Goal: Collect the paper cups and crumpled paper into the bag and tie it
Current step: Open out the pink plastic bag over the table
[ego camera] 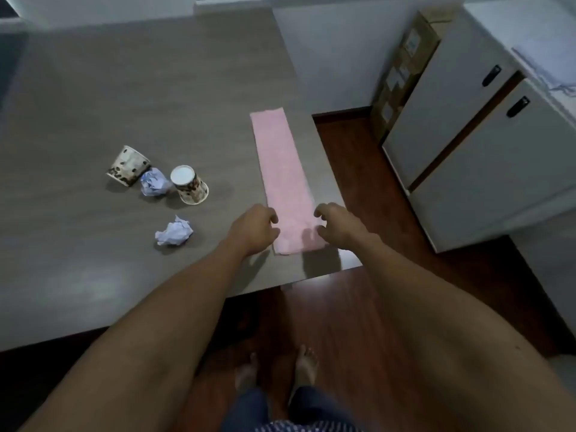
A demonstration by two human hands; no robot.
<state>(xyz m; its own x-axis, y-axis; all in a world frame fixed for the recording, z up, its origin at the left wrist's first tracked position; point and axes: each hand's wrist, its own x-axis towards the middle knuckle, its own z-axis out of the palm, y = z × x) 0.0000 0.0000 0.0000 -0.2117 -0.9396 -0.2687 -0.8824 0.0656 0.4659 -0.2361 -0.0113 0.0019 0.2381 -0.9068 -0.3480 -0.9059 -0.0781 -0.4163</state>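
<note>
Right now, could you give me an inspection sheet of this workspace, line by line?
Surface: grey table, matte, with some glare near its front edge.
Job's things: flat folded pink bag lying along the table's right edge; two paper cups, one on its side, one upside down; one crumpled paper between the cups, another nearer the front.
Clutter: nothing seen.
Hands: left hand and right hand at the bag's near end, one on each side, fingers loosely curled, gripping nothing that I can see.
Cables: nothing seen.
Surroundings: wooden floor, white cabinet with dark handles, cardboard box against the wall.
</note>
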